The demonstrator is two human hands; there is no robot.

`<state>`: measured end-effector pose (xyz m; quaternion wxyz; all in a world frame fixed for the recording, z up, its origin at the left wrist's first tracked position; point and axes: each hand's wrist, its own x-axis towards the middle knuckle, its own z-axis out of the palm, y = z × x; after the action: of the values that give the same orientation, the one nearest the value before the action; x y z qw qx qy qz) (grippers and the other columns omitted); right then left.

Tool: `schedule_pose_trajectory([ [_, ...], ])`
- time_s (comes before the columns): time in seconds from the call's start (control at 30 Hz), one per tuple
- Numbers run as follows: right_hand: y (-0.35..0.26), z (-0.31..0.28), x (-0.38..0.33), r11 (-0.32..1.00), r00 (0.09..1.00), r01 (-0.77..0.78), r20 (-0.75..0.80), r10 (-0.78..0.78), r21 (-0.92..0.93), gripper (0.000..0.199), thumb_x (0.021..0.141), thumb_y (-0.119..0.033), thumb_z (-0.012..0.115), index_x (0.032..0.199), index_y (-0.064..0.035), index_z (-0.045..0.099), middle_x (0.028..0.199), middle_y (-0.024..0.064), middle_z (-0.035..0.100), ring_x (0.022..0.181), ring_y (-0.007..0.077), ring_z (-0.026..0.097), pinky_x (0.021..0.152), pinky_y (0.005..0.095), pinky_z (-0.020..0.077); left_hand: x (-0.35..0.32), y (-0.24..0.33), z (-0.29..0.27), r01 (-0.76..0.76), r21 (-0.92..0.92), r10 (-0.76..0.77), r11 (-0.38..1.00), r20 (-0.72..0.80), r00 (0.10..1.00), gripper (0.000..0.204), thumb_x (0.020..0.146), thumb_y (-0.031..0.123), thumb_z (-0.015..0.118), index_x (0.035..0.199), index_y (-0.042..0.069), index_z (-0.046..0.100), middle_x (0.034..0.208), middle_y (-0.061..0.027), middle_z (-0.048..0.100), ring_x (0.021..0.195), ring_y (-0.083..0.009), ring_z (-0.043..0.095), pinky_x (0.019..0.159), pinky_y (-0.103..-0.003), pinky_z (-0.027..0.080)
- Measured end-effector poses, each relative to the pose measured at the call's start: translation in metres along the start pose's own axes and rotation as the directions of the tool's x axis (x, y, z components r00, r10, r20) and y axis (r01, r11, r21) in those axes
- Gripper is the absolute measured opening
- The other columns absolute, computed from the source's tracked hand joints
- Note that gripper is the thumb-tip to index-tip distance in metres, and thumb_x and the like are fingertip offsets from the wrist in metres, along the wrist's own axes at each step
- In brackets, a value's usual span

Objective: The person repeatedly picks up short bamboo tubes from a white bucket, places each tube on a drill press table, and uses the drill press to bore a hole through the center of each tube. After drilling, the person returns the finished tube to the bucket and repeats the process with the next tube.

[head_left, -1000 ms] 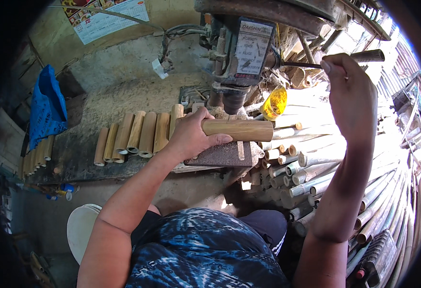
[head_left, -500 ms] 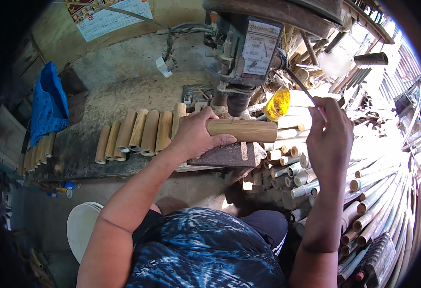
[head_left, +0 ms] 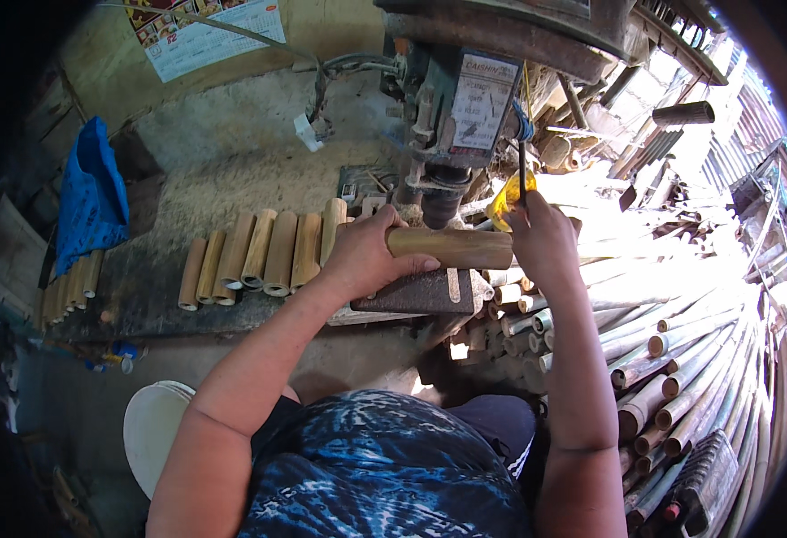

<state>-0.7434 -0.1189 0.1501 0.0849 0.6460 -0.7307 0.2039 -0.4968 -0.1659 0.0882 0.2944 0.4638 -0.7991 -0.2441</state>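
Bamboo tube (head_left: 452, 247) lies sideways on the drill press's metal plate (head_left: 420, 293), my left hand (head_left: 366, 255) wrapped around it, right hand (head_left: 541, 242) closed touching its far end.

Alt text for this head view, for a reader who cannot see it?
A person's left hand holds a bamboo tube sideways on a drill press table, while the right hand grips a thin lever. Cut bamboo pieces lie alongside.
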Motion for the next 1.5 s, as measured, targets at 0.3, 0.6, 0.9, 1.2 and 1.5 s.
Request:
schedule_pose_trajectory([
  [0.3, -0.015, -0.145, 0.026, 0.993, 0.944, 0.062, -0.329, -0.026, 0.1, 0.031, 0.101, -0.027, 0.052, 0.116, -0.0081, 0.07, 0.096, 0.0207, 0.072, 0.092, 0.0398, 0.069, 0.084, 0.0458, 0.0523, -0.004, -0.008, 0.003, -0.054, -0.169, 0.055, 0.984, 0.0, 0.999, 0.068, 0.071, 0.048, 0.09, 0.114, 0.006, 0.058, 0.104, -0.0177, 0.07, 0.102, -0.0363, 0.067, 0.091, -0.045, 0.051],
  [0.6, 0.013, -0.154, 0.12, 0.932, 0.861, 0.346, -0.356, -0.362, -0.111, 0.036, 0.094, -0.017, 0.06, 0.127, -0.0025, 0.064, 0.109, 0.0271, 0.07, 0.102, 0.0432, 0.067, 0.089, 0.0461, 0.0517, -0.025, -0.037, -0.001, -0.358, -0.122, 0.336, 0.926, -0.174, 0.926, 0.063, 0.074, 0.028, 0.091, 0.125, 0.008, 0.06, 0.126, -0.0128, 0.059, 0.119, -0.03, 0.058, 0.101, -0.04, 0.047],
  [0.9, 0.005, -0.153, 0.107, 0.978, 0.91, 0.203, -0.358, -0.207, -0.05, 0.039, 0.095, -0.023, 0.051, 0.124, 0.0005, 0.064, 0.104, 0.0299, 0.069, 0.099, 0.0438, 0.068, 0.089, 0.0466, 0.0508, -0.031, -0.051, -0.021, -0.219, -0.286, 0.197, 0.933, -0.102, 0.975, 0.054, 0.081, 0.016, 0.084, 0.129, 0.009, 0.06, 0.128, -0.0094, 0.056, 0.122, -0.029, 0.055, 0.105, -0.039, 0.045],
  [1.2, -0.005, -0.152, 0.092, 0.996, 0.92, 0.087, -0.382, -0.085, -0.012, 0.036, 0.099, -0.03, 0.055, 0.12, -0.003, 0.067, 0.099, 0.0225, 0.071, 0.094, 0.0369, 0.069, 0.086, 0.0444, 0.0506, -0.035, -0.056, -0.021, -0.284, -0.243, 0.266, 0.927, -0.105, 0.958, 0.055, 0.082, 0.013, 0.083, 0.13, 0.008, 0.057, 0.13, -0.0106, 0.054, 0.123, -0.0287, 0.054, 0.108, -0.039, 0.042],
  [1.5, -0.026, -0.151, 0.041, 0.969, 0.954, -0.012, -0.288, 0.085, 0.246, 0.031, 0.1, -0.027, 0.056, 0.118, -0.007, 0.071, 0.095, 0.0147, 0.072, 0.073, 0.0255, 0.067, 0.074, 0.0372, 0.0519, -0.036, -0.059, -0.03, -0.264, -0.248, 0.254, 0.932, -0.074, 0.964, 0.052, 0.083, 0.014, 0.083, 0.128, 0.008, 0.058, 0.125, -0.0109, 0.053, 0.121, -0.0289, 0.055, 0.107, -0.039, 0.042],
])
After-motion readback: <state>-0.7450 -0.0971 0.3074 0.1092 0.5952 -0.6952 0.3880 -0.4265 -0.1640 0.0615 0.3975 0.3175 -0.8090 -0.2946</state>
